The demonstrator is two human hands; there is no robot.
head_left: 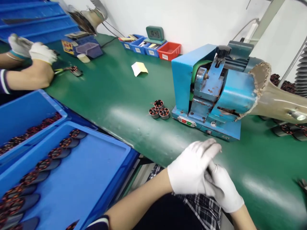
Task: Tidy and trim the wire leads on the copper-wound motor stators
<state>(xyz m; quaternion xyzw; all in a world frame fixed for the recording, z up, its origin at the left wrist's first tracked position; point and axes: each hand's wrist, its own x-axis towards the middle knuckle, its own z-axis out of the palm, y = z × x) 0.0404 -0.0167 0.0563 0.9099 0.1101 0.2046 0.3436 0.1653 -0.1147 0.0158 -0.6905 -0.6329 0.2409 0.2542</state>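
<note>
Both gloved hands meet at the near edge of the green bench (107,95), the left hand (192,169) laid over the right hand (224,191), whose grip I cannot tell, apparently adjusting gloves, while three stators (159,109) wait beside the blue machine (208,92) farther off.

My left hand (192,169): white glove.
My right hand (225,188): white glove.
My clothing (203,207): black-and-white check pattern.
Table (115,95): dark green mat.
Machine (211,92): blue housing, paint chipped to rust-brown in spots; one red and one green switch on the base.
Stators (159,109): grey rings with copper-brown windings.
Near tray (81,179): bright blue.
Small bins (137,44): blue.
End bin (169,50): red.
Clock (155,33): grey-green case.
Paper slip (139,68): pale yellow and white.
Co-worker's hands (31,51): white gloves.
</note>
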